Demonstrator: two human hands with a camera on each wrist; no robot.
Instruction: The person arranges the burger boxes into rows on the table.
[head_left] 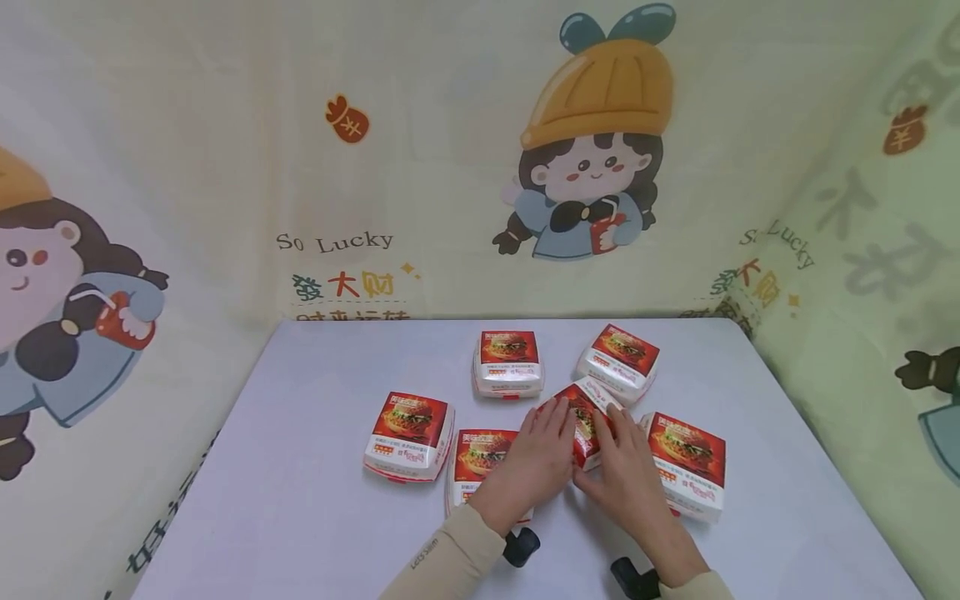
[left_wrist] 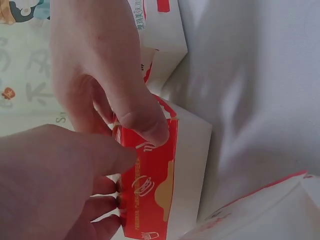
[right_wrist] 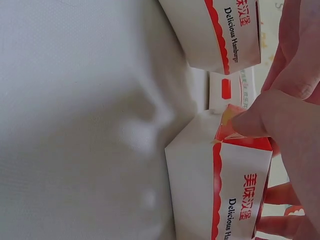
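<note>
A red and white hamburger box [head_left: 588, 417] sits tilted in the cluster, its red lid picturing a burger. My left hand [head_left: 542, 454] holds its left side, fingers over the lid. My right hand [head_left: 626, 467] grips the right side. In the left wrist view, the right thumb [left_wrist: 150, 131] presses the box's red front flap [left_wrist: 150, 190], and the left fingers lie along its lid edge. The right wrist view shows the same thumb at the flap's corner, beside the box's white lettered side [right_wrist: 240, 185]. The lid looks closed.
Matching boxes stand around it: back middle [head_left: 508, 367], back right [head_left: 618, 362], right [head_left: 686, 462], left [head_left: 410, 437], and a front one [head_left: 476, 467] partly behind the left forearm. The white table [head_left: 300, 500] meets a printed cloth backdrop [head_left: 435, 183]. Black wrist devices [head_left: 521, 546] hang below the wrists.
</note>
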